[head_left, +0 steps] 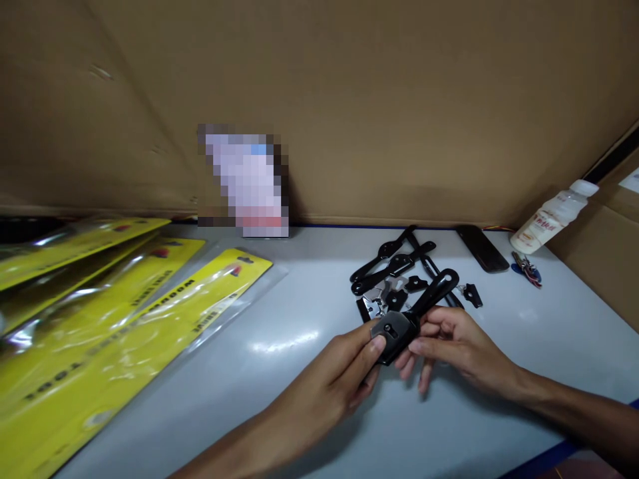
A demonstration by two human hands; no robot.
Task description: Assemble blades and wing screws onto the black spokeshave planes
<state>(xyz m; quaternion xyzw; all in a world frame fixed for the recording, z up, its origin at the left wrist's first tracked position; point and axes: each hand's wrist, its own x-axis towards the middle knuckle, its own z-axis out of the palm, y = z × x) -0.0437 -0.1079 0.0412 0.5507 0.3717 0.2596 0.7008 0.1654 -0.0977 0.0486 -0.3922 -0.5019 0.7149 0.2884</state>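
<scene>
A black spokeshave [399, 332] is tilted in front of me, one handle pointing up and to the right. My left hand [347, 369] pinches its body at the left end, thumb on top beside a small round screw and slot. At the spokeshave's right side is my right hand [456, 342], its thumb against the body's edge and its fingers curled partly beneath. What those fingertips touch underneath is hidden. Just behind lie more black spokeshaves [392, 266] in a loose pile, with metal blades [372, 303] and small black cap pieces [417, 284] among them.
Yellow-carded plastic packages [164, 319] overlap on the left of the grey table [279, 399]. A black phone [482, 248], keys [526, 269] and a white-capped bottle [554, 216] are at the back right. Cardboard [379, 100] walls the back; a blurred upright item [254, 186] leans there.
</scene>
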